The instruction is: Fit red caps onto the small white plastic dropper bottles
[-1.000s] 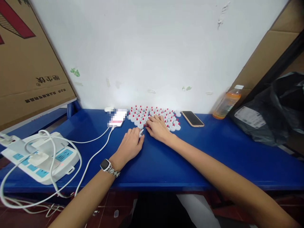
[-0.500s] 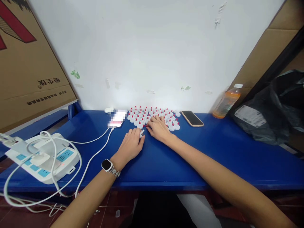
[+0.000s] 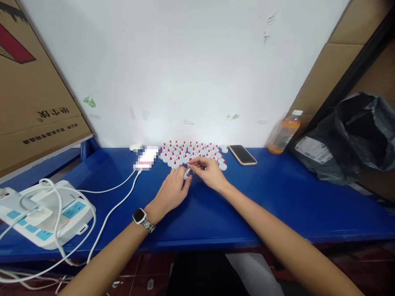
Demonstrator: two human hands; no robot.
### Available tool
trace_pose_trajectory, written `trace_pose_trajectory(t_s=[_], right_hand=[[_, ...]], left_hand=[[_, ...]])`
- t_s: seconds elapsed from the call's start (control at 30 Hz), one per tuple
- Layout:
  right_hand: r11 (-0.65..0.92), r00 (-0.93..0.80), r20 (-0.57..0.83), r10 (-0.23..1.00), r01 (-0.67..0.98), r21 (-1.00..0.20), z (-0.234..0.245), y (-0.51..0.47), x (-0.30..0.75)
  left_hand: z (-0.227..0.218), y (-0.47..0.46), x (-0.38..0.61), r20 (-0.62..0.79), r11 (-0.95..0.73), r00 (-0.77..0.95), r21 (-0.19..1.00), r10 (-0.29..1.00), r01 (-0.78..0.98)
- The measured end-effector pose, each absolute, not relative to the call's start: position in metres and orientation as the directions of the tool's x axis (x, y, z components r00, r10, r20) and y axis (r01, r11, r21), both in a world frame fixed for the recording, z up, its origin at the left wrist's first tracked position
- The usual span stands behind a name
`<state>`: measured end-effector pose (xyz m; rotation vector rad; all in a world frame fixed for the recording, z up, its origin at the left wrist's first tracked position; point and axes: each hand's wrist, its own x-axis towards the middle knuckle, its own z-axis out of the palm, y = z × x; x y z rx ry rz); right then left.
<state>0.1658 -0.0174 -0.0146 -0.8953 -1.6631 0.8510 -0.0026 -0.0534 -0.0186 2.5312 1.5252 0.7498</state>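
Observation:
A cluster of several small white caps with red tips [image 3: 191,152] sits on the blue table [image 3: 271,201] near the wall. My left hand [image 3: 171,190] rests on the table just in front of the cluster, its fingers pinching a small white piece [image 3: 187,174]. My right hand [image 3: 210,172] is raised slightly beside it, thumb and forefinger pinched on a tiny red piece [image 3: 189,164] right above the white one. A watch is on my left wrist.
A phone [image 3: 242,154] lies right of the caps, an orange drink bottle [image 3: 283,133] and a black bag [image 3: 348,139] farther right. A blurred device [image 3: 145,159] with a white cable, a power strip [image 3: 46,211] and a cardboard box [image 3: 33,90] stand at the left.
My right hand has lifted off the cluster and drawn back toward my left hand, now pinching a small red piece. The camera view shifted slightly right.

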Motion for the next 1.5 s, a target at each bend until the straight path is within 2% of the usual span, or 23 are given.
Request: trace_pose_trajectory(t_s=[0.17, 0.37, 0.63, 0.8, 0.87, 0.93, 1.0, 1.13, 1.37, 1.43, 1.5], right_hand=[[0.45, -0.089, 0.445, 0.891, 0.038, -0.892, -0.013, -0.006, 0.175], [0.434, -0.038, 0.434, 0.9, 0.006, -0.901, -0.016, -0.013, 0.166], [0.576, 0.115, 0.58, 0.807, 0.065, -0.815, -0.015, -0.035, 0.136], [0.483, 0.026, 0.483, 0.875, 0.024, -0.876, -0.017, -0.022, 0.146], [0.431, -0.07, 0.43, 0.9, 0.013, -0.902, -0.016, -0.016, 0.156], [0.434, -0.151, 0.419, 0.895, 0.082, -0.897, -0.014, -0.011, 0.166], [0.483, -0.217, 0.439, 0.872, 0.234, -0.844, -0.011, -0.009, 0.173], [0.59, -0.373, 0.457, 0.807, 0.503, -0.631, -0.003, -0.005, 0.178], [0.698, -0.549, 0.466, 0.694, 0.672, -0.248, 0.002, 0.008, 0.173], [0.694, -0.542, 0.478, 0.691, 0.681, -0.231, 0.001, 0.009, 0.175], [0.668, -0.48, 0.507, 0.716, 0.681, -0.299, -0.001, 0.008, 0.182]], left_hand=[[-0.011, -0.039, 0.011, 0.386, -0.539, 0.408, 0.341, 0.827, 0.77], [-0.021, -0.04, 0.016, 0.421, -0.529, 0.352, 0.453, 0.836, 0.718], [-0.025, -0.04, 0.01, 0.538, -0.58, 0.275, 0.552, 0.797, 0.599], [-0.025, -0.036, 0.007, 0.493, -0.578, 0.327, 0.541, 0.806, 0.611], [-0.026, -0.037, 0.004, 0.425, -0.548, 0.352, 0.556, 0.834, 0.625], [-0.026, -0.037, 0.0, 0.341, -0.518, 0.39, 0.556, 0.855, 0.65], [-0.028, -0.036, -0.005, 0.297, -0.514, 0.42, 0.528, 0.858, 0.676], [-0.033, -0.029, -0.013, 0.345, -0.519, 0.392, 0.482, 0.853, 0.706], [-0.04, -0.017, -0.008, 0.36, -0.532, 0.398, 0.473, 0.844, 0.702], [-0.038, -0.018, -0.004, 0.358, -0.532, 0.399, 0.476, 0.844, 0.7], [-0.034, -0.02, 0.0, 0.339, -0.543, 0.426, 0.462, 0.839, 0.701]])
